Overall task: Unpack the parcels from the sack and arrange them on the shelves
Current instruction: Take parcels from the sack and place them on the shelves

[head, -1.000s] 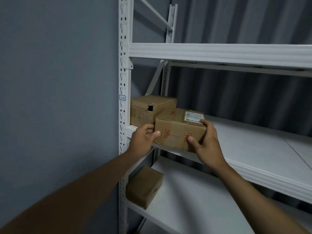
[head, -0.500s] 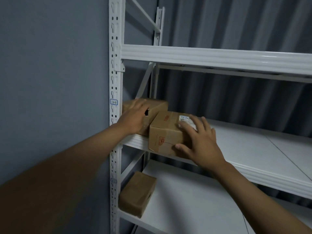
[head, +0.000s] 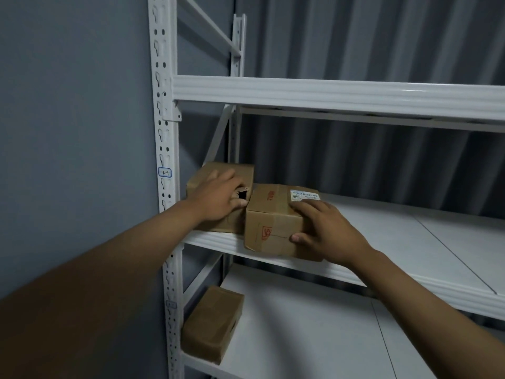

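Two brown cardboard parcels stand side by side at the left end of the white middle shelf (head: 410, 242). The left parcel (head: 218, 225) has a torn hole in its front. My left hand (head: 218, 198) rests on its front and top with the fingers spread. The right parcel (head: 273, 214) carries a white label and red stamps, and its front hangs slightly over the shelf's edge. My right hand (head: 325, 231) lies on its right front corner, fingers on the top and thumb on the front face. No sack is in view.
A third brown parcel (head: 213, 324) lies at the left end of the lower shelf (head: 300, 337). A white upright post (head: 166, 160) bounds the rack on the left, beside a grey wall. Bare shelf surface runs to the right on both levels. The upper shelf beam (head: 328, 94) crosses overhead.
Both hands held the labelled parcel at the shelf's edge one second ago. It now sits on the shelf; my left hand moved to the torn parcel, my right hand over the labelled one.
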